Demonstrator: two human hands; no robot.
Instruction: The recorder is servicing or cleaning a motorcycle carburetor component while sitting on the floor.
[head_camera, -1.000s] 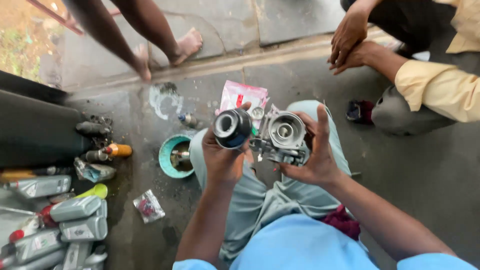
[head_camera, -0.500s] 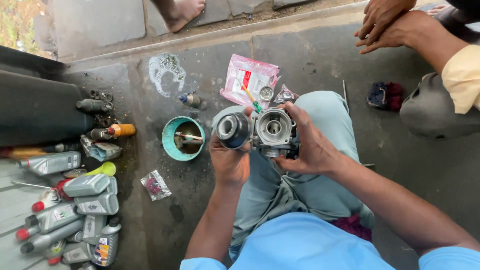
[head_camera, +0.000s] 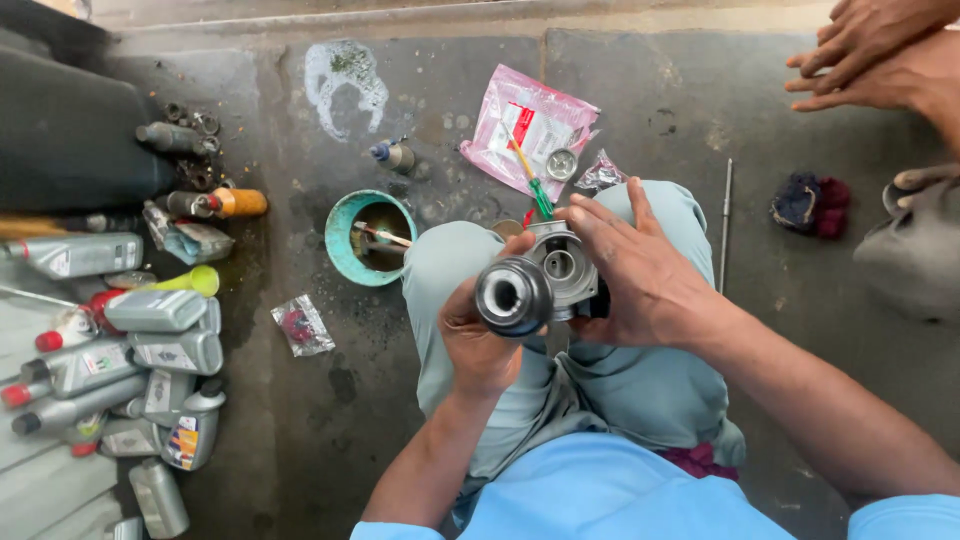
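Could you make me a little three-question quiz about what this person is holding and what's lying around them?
1. True or false: both hands hold parts over the lap.
2. What does the left hand grip? A) a dark round cap B) a yellow funnel C) a grey bottle
3. What colour is the bowl on the floor?

Key
1. True: the right hand cups the metal housing.
2. A, the dark round cap.
3. Teal: the bowl sits left of the knee.

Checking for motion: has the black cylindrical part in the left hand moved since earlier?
Yes. The black cylindrical part now overlaps the metal housing, instead of sitting beside it.
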